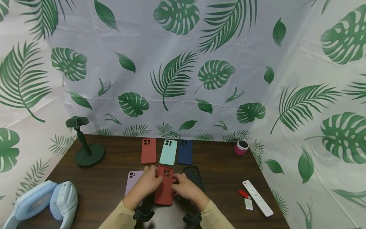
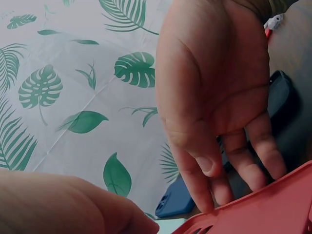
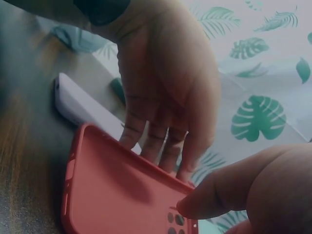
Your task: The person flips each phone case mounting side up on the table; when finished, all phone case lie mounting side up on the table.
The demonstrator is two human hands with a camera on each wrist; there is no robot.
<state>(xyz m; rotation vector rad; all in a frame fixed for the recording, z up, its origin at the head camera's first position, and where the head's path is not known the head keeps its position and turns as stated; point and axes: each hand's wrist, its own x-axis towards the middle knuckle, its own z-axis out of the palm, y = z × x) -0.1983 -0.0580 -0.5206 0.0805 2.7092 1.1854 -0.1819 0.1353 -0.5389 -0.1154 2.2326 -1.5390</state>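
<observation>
Between both hands is a red phone case (image 1: 164, 191), its hollow inner side facing up and the camera cutouts at the far end. My left hand (image 1: 149, 180) holds its left edge, with several fingers along the outer rim in the right wrist view. My right hand (image 1: 184, 187) holds the right edge; its thumb (image 3: 192, 207) lies by the cutouts. A lilac phone case (image 1: 132, 178) lies partly under the left hand. Beside the right hand lies a black phone case (image 1: 195, 176), partly covered by it.
Behind the hands lie another red case (image 1: 148, 151), a mint case (image 1: 168, 152) and a blue case (image 1: 185, 152). Headphones (image 1: 64, 200) and a black stand (image 1: 90, 156) are at left. At right are a pink round device (image 1: 241, 148), a white remote (image 1: 258, 198) and a red USB stick (image 1: 244, 194).
</observation>
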